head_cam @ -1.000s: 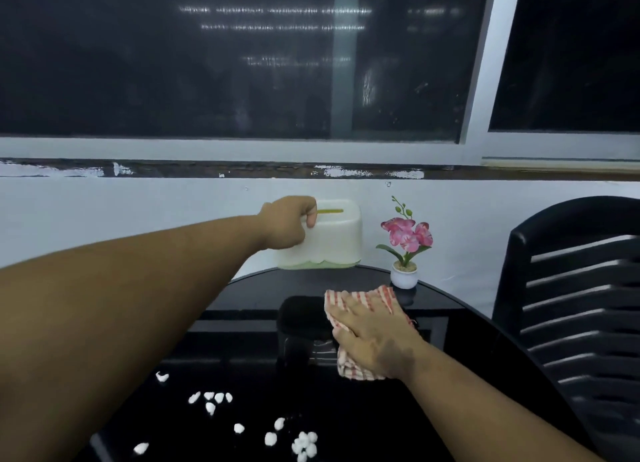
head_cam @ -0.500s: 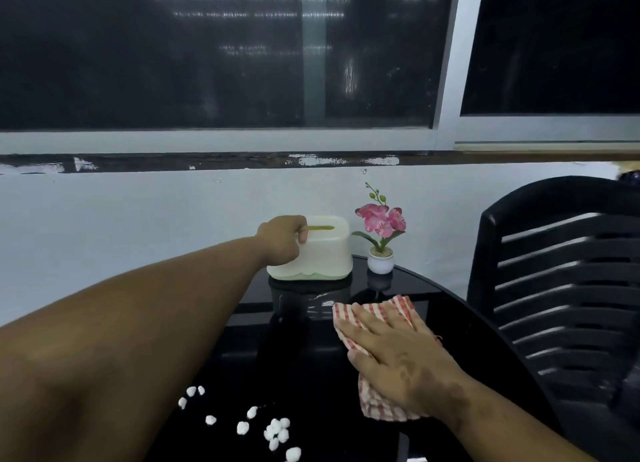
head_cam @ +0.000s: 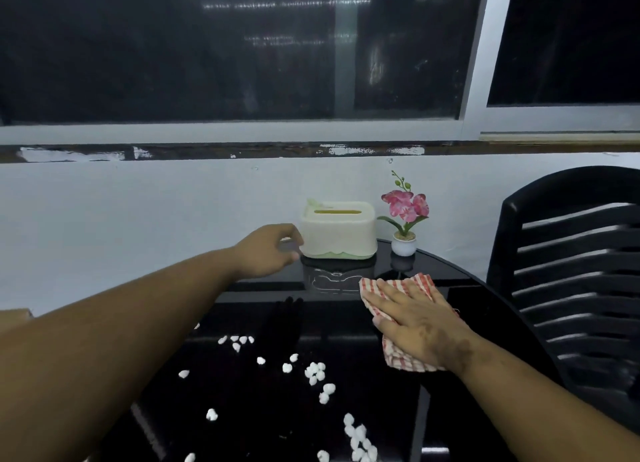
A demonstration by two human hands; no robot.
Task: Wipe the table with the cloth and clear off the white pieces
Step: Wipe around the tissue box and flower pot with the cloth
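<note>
A red-and-white striped cloth (head_cam: 408,361) lies on the glossy black table (head_cam: 263,427), right of centre. My right hand (head_cam: 415,319) presses flat on top of it with fingers spread. Several white pieces (head_cam: 315,371) are scattered over the near and middle part of the table. My left hand (head_cam: 268,250) hovers just left of a cream tissue box (head_cam: 337,231) at the table's far edge, fingers loosely curled, holding nothing.
A small pink orchid in a white pot (head_cam: 403,243) stands right of the tissue box by the white wall. A black plastic chair (head_cam: 571,281) stands close to the table's right side. Dark windows run above the wall.
My left hand set the tissue box down at the far edge of the table and let go of it, drawing back slightly left. My right hand with the cloth slid a little to the right.
</note>
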